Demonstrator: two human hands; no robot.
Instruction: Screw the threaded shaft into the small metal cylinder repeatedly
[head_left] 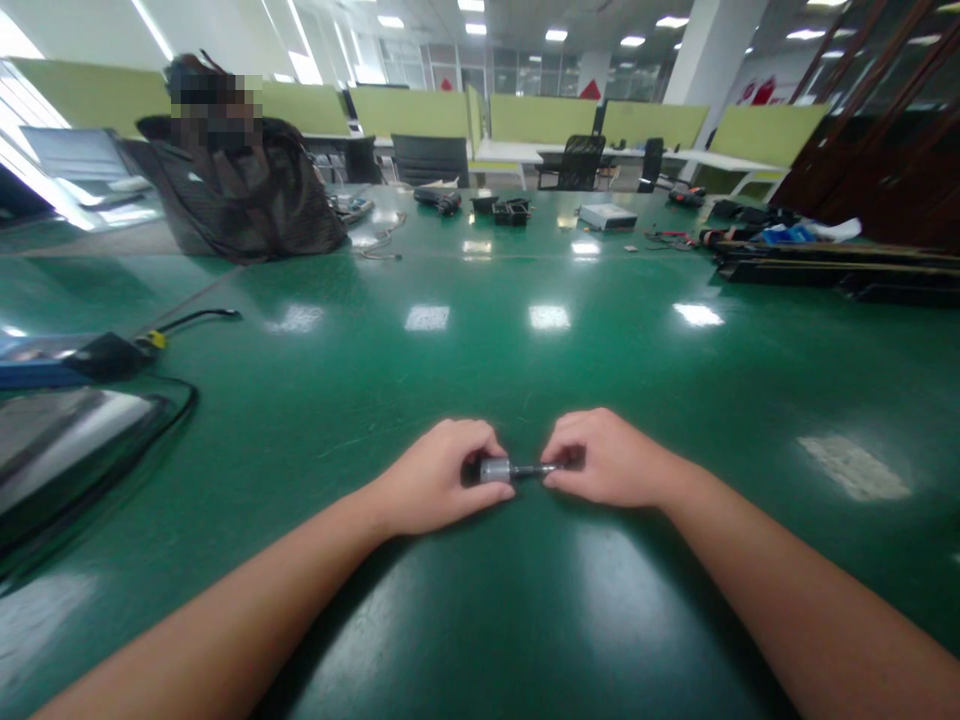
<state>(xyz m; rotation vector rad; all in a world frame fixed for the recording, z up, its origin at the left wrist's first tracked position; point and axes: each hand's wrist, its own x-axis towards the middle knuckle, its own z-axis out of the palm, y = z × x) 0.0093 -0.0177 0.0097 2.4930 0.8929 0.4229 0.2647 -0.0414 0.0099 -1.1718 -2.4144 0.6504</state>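
Just above the green table, both my hands meet at a small silver cylinder with a thin dark shaft. The piece lies level, its shaft pointing right. My left hand curls round the cylinder from the left, thumb on the near side and fingers on the far side. At the other end, my right hand pinches the tip of the shaft between thumb and fingers. Whether cylinder and shaft are one part or two, I cannot tell. My fingers hide both ends.
The green tabletop stretches around my hands. On the left are a flat grey device and a black cable. A dark bag stands farther back. A white box and stacked black strips lie toward the far right.
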